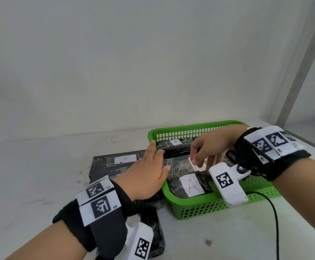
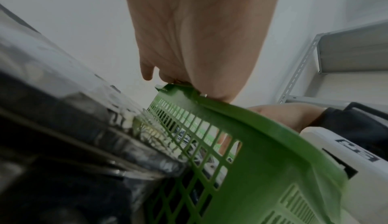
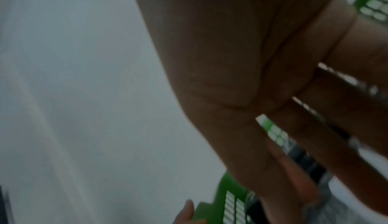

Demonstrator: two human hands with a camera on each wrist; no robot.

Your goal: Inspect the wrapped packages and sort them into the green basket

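The green basket [image 1: 190,202] stands right of centre and holds three black wrapped packages with white "A" labels: one at the back [image 1: 175,145], one in the middle [image 1: 177,164], and one in front with a red A [image 1: 190,184]. My left hand [image 1: 158,158] lies flat with straight fingers on the basket's left rim; in the left wrist view the palm [image 2: 189,53] presses on that rim [image 2: 241,116]. My right hand [image 1: 199,160] hangs over the basket, its fingers touching the middle package's label. A larger labelled package [image 1: 111,166] lies left of the basket.
Another black wrapped package [image 1: 152,228] lies on the white table under my left wrist. A black cable [image 1: 271,212] runs along the table right of the basket. A metal shelf post [image 1: 303,62] rises at the right, with a wall behind.
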